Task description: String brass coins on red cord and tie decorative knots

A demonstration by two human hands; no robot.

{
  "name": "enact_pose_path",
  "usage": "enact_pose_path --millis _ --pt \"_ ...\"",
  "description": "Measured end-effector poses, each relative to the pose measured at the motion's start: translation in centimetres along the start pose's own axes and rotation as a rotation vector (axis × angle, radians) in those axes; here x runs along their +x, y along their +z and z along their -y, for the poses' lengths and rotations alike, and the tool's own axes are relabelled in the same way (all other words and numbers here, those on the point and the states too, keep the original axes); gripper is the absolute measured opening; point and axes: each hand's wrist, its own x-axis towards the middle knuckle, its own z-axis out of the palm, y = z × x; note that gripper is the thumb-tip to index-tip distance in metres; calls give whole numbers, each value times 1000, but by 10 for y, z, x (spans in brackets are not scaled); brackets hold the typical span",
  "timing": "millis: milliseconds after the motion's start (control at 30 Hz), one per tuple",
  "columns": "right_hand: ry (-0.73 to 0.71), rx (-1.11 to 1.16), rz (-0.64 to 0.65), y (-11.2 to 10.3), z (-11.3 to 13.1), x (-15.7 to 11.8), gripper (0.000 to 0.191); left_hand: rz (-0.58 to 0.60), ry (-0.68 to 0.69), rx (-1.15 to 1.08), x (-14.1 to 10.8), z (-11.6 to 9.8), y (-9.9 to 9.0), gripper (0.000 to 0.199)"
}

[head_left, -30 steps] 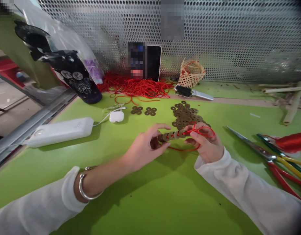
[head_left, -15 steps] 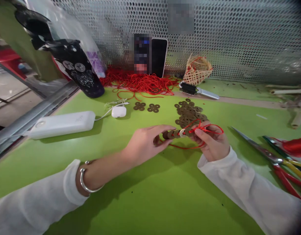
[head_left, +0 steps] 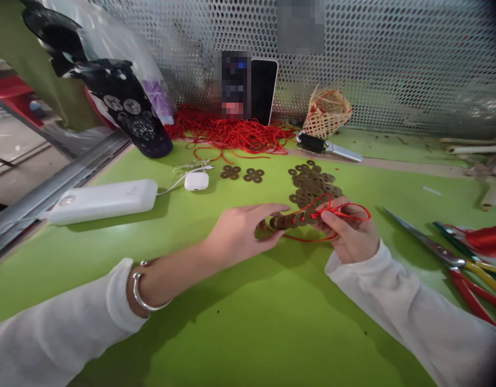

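A row of brown coins (head_left: 290, 221) on red cord stretches between my two hands, above the green table. My left hand (head_left: 248, 228) has its thumb and fingers curved round the left end of the row. At the right end, my right hand (head_left: 348, 228) pinches the red cord (head_left: 355, 206), whose loops stick out past the fingers. A strand of cord hangs below the coins. Just behind the hands lies a heap of loose coins (head_left: 312, 185). Two small clusters of coins (head_left: 231, 172) rest further left.
Scissors (head_left: 441, 250) and a red thread spool (head_left: 488, 239) lie right. A white power bank (head_left: 106, 201) and earbud case (head_left: 196, 181) are left. Behind stand a dark tumbler (head_left: 130, 113), red cords (head_left: 235, 134), a phone (head_left: 264, 91), a brush (head_left: 328, 146) and a woven basket (head_left: 327, 114).
The coins in the row have turned slightly, and the pale one seen in the middle before now looks brown. Both hands stay nearly in place.
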Motion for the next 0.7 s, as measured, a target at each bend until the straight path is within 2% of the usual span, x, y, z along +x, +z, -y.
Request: enact_pose_path --millis 200,367,467,700 --pt "-104 -100 121 1 2 -4 16 74 62 -101 4 0 -2 30" --pt "-212 -204 101 4 5 -6 14 102 49 -226 6 -3 -2 26" --pt "-278 -251 136 8 11 -9 17 134 31 -275 6 -5 0 21" --pt "-315 -326 118 21 26 -21 19 204 -24 -448 2 -17 4 15"
